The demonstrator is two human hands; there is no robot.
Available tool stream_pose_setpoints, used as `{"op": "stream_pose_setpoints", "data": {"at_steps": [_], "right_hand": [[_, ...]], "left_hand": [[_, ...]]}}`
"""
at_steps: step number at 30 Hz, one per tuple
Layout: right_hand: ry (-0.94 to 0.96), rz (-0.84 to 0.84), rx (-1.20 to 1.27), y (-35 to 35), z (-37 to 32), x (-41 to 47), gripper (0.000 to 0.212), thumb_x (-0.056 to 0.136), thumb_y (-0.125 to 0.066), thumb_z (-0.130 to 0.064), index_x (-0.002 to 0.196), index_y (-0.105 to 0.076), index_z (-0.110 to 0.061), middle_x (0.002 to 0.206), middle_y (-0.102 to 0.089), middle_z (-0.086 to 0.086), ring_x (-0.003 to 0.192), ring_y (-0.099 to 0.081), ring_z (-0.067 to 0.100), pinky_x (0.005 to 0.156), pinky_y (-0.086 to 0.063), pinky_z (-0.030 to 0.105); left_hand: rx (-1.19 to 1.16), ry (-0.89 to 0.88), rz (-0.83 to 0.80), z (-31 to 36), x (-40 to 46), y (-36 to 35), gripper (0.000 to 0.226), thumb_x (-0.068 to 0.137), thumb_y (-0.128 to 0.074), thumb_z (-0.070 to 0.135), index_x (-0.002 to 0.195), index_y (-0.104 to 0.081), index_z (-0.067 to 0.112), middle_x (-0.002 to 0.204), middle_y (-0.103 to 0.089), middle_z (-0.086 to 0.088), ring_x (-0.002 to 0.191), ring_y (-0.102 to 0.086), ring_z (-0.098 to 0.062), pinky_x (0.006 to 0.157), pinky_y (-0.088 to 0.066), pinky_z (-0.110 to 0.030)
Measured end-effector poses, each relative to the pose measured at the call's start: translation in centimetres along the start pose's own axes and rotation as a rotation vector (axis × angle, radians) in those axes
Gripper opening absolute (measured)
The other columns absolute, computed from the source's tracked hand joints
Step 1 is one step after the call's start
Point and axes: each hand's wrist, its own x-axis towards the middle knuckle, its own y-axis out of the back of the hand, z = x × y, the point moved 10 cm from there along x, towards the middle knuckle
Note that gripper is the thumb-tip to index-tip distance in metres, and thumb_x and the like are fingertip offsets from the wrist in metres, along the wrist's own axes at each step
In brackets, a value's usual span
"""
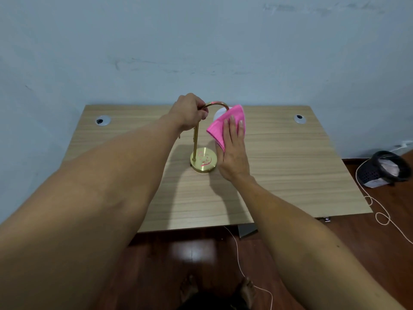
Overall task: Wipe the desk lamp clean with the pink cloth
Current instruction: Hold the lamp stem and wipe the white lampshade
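Observation:
A brass desk lamp point(203, 162) stands near the middle of the wooden desk point(290, 157), with a round base, a thin upright stem and a curved neck. My left hand point(190, 111) is closed around the top of the stem where the neck bends. Its white shade point(218, 113) hangs on the right and is mostly hidden by the pink cloth point(223, 124). My right hand point(233, 151) lies flat on the cloth, fingers stretched out, pressing it against the shade.
Two round cable grommets point(102, 120) point(299, 119) sit at the desk's back corners. A blue wall stands right behind the desk. A dark basket point(386, 168) stands on the wooden floor at the right. A thin white cord point(380, 211) trails across the floor.

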Motion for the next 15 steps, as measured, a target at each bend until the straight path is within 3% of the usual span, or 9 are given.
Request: {"op": "stream_pose_setpoints", "data": {"at_steps": [5,9,12,15], "right_hand": [[0.142,-0.006,-0.26,0.1,-2.1,1.5,0.064,0.106,-0.04,-0.033,0.162,-0.024,-0.006,0.171,-0.02,0.011,0.156,-0.006,0.048,0.127,-0.011,0.059],[0.22,-0.047,-0.272,0.3,-1.4,-0.5,0.065,0.109,-0.02,-0.043,0.16,-0.028,-0.002,0.169,-0.025,0.015,0.156,-0.011,0.046,0.127,-0.014,0.059],[0.174,-0.018,-0.265,0.5,-2.3,1.2,0.062,0.106,-0.038,-0.032,0.159,-0.03,-0.001,0.168,-0.027,0.015,0.155,-0.013,0.046,0.128,-0.012,0.056],[0.188,-0.069,-0.33,-0.5,-2.8,2.4,0.063,0.104,-0.044,-0.029,0.159,-0.03,-0.001,0.168,-0.026,0.016,0.155,-0.013,0.048,0.126,-0.016,0.06]], "left_hand": [[0.014,-0.01,-0.004,0.0,0.1,0.0,0.01,0.088,-0.069,0.016,0.088,-0.079,0.014,0.082,-0.074,-0.002,0.079,-0.066,-0.018,0.076,-0.053,-0.029],[0.011,-0.011,-0.001,0.0,0.0,-0.1,0.01,0.087,-0.069,0.015,0.086,-0.079,0.015,0.077,-0.072,0.0,0.077,-0.064,-0.019,0.073,-0.052,-0.028],[0.025,-0.022,-0.007,0.1,0.1,-0.1,0.01,0.087,-0.068,0.014,0.087,-0.078,0.014,0.08,-0.073,-0.002,0.078,-0.065,-0.018,0.075,-0.053,-0.029],[0.035,-0.031,0.0,0.2,0.1,0.1,0.011,0.087,-0.068,0.014,0.088,-0.079,0.013,0.081,-0.073,-0.003,0.079,-0.064,-0.018,0.076,-0.052,-0.029]]}}
